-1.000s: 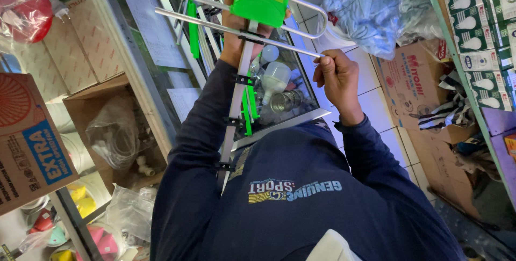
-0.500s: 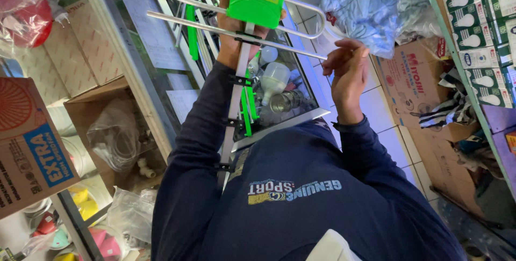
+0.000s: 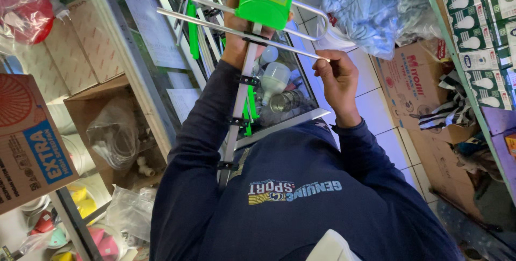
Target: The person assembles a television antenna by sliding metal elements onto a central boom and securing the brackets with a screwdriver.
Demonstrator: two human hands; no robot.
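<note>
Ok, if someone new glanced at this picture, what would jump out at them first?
Probably the bright green box on the metal antenna, top centre, gripped by the left hand over a glass counter. The right hand pinches the tip of a cross rod beside it. A blue plastic-wrapped bundle sits upper right.

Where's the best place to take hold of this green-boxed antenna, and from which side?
Likely the metal boom just under the green box, from behind, where the left hand grips: it is the rigid spine. The thin cross rod, pinched at its tip by the right hand, looks bendable.
</note>
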